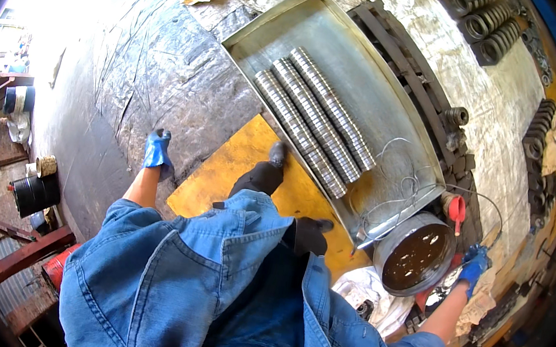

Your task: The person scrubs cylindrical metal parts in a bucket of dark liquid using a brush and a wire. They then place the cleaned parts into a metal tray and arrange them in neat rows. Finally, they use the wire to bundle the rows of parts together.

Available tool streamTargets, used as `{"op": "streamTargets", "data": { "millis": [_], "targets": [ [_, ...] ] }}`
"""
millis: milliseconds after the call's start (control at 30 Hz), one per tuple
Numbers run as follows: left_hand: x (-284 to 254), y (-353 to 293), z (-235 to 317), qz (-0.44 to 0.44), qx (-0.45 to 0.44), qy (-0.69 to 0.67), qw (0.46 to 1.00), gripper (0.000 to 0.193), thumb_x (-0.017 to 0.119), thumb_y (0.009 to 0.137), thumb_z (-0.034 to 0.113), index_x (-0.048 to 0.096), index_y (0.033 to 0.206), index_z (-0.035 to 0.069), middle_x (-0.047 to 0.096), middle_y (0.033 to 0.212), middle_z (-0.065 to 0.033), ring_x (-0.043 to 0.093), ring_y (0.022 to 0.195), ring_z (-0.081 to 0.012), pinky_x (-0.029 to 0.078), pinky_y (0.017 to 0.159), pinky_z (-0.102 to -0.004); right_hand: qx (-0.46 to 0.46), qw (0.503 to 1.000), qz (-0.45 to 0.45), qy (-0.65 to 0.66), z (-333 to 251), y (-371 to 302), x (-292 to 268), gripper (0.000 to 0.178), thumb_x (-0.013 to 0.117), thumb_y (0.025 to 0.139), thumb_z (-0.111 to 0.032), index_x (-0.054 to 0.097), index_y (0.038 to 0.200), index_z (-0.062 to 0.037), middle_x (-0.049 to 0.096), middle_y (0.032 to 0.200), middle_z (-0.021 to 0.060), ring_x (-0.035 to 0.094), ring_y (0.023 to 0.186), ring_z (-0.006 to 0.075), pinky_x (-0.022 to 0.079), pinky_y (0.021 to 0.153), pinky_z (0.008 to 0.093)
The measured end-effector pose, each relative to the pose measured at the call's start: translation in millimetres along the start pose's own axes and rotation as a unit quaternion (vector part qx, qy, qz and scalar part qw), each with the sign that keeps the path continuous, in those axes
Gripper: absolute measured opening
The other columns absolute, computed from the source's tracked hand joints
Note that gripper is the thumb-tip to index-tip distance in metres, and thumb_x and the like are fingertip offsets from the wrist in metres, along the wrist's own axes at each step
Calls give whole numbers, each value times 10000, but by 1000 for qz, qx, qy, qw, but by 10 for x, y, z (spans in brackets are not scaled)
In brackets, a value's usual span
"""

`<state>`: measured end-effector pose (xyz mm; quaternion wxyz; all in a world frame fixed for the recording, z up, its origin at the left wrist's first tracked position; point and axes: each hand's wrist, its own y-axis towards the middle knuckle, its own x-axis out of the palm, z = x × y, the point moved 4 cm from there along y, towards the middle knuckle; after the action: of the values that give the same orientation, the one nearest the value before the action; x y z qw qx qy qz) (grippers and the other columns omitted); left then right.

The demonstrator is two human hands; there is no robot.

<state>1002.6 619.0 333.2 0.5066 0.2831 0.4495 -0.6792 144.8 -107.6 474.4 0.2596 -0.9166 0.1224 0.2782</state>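
Note:
My left hand [158, 151], in a blue glove, hangs out to the left over the dark floor sheet. Its fingers are loosely bent, and nothing shows in them. Far to the right, my blue-gloved right hand [475, 266] is closed beside a round metal pan [448, 263] of dark liquid. A thin wire [498, 216] arches from the tray down to this hand's fingers; the exact grip is small and partly hidden. In front of me lies a long metal tray [252, 42]. Three rows of shiny metal rings [315, 119] are lined up in it, with loose wire coiled at its near end.
I stand on a yellow plate [217, 166] along the tray. A red funnel [456, 209] and white cloth [374, 295] are near the pan. Dark metal bars [406, 71] run along the tray's far side. Coil springs [493, 33] lie at upper right, a black drum [35, 195] at left.

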Motion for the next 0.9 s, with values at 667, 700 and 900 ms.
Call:
{"op": "streamTargets", "data": {
  "millis": [667,700,900],
  "targets": [
    [-700,1547,-1924,-40,-322,-132,937,454,634,931,411,633,1139,7,546,1057,-113,504,941,-240,372,811,-425,-193,978,8,79,-3173,-1192,1696,380,458,978,-324,728,913,-65,659,697,36,514,527,120,402,489,273],
    [-585,1987,-1974,-51,-281,-72,956,385,654,918,417,705,954,38,572,688,-34,505,632,-192,369,565,-433,-219,973,29,71,-3351,-1107,1522,394,451,983,-344,727,904,-74,662,709,30,538,547,119,409,501,277],
    [-990,3414,-1125,-171,-201,-169,950,555,587,952,395,527,1354,16,491,1455,-161,425,1313,-287,308,1098,-446,-498,810,153,-268,-5126,-2174,3251,368,549,942,-422,697,844,-99,670,723,39,592,572,150,450,510,308]
  ]
}}
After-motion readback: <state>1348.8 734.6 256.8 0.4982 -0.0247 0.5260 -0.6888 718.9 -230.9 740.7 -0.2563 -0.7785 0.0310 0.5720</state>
